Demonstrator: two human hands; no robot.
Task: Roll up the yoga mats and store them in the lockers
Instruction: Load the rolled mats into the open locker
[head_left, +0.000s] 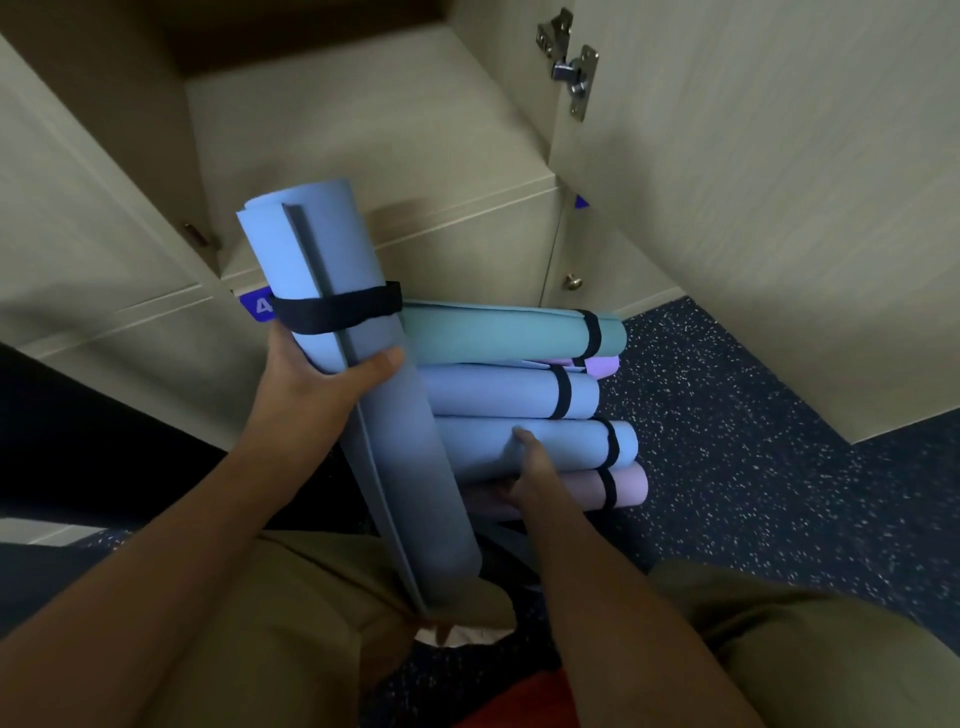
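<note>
My left hand (317, 384) grips a rolled blue yoga mat (332, 270) bound by a black strap, held nearly upright and tilted toward the open locker (363, 135). Its lower end rests near my lap. To its right, several rolled mats lie stacked on the floor: a teal mat (498, 332) on top, a blue mat (498, 392), another blue mat (561, 441) and a lilac mat (628, 486) at the bottom. My right hand (530, 475) rests on the lower blue mat, fingers curled around the stack's near side.
The open locker door (779, 234) with a metal hinge (571, 67) stands to the right. Shut locker doors are at the left and below, one with a blue number tag (254, 306). A small knob (573, 282) shows lower right. Dark speckled floor (753, 467) spreads right.
</note>
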